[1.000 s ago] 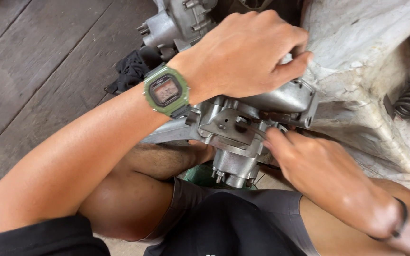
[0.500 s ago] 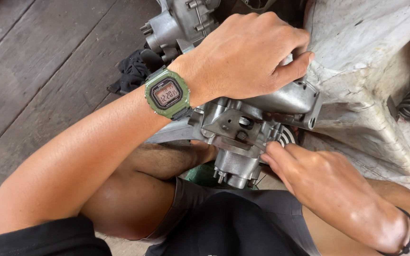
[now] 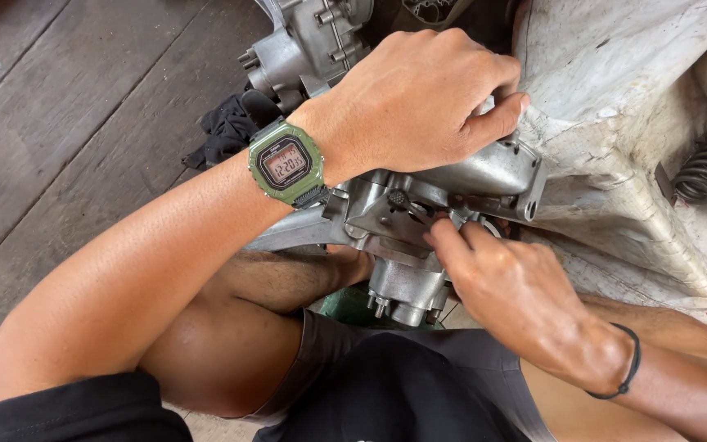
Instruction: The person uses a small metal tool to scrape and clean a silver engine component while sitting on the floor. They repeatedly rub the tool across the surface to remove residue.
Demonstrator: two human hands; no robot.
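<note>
Gripping the grey metal carburetor (image 3: 419,221) at the centre of the frame, our left hand (image 3: 419,98) clamps over its top while our right hand (image 3: 517,286) pinches a small part on its side. We see its long axis running roughly up-down, its bowl end pointing toward our lap at lower centre, beside a white engine housing (image 3: 615,106) at upper right.
</note>
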